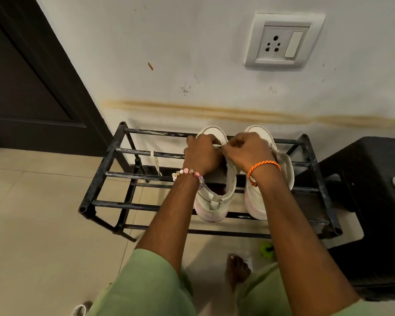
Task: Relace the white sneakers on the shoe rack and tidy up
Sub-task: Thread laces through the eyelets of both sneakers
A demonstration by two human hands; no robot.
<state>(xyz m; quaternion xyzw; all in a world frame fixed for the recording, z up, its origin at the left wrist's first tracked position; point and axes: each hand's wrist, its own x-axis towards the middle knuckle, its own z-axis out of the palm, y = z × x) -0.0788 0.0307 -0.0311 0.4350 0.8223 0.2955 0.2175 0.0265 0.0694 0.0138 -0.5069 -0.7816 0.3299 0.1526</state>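
Observation:
Two white sneakers stand side by side on the top bars of a black metal shoe rack (105,174), toes toward the wall. My left hand (202,153) and my right hand (246,149) meet over the front of the left sneaker (217,197), fingers curled and pinching what looks like a white lace at its eyelets. The lace itself is mostly hidden under my fingers. The right sneaker (253,201) sits partly under my right wrist. A loose white lace (156,164) hangs over a rack bar to the left.
A dark door (27,83) is at the left, and a wall socket (283,42) sits above the rack. A black stool (374,190) stands at the right with a white item on it. A green object (266,249) lies on the tiled floor by my bare foot (236,270).

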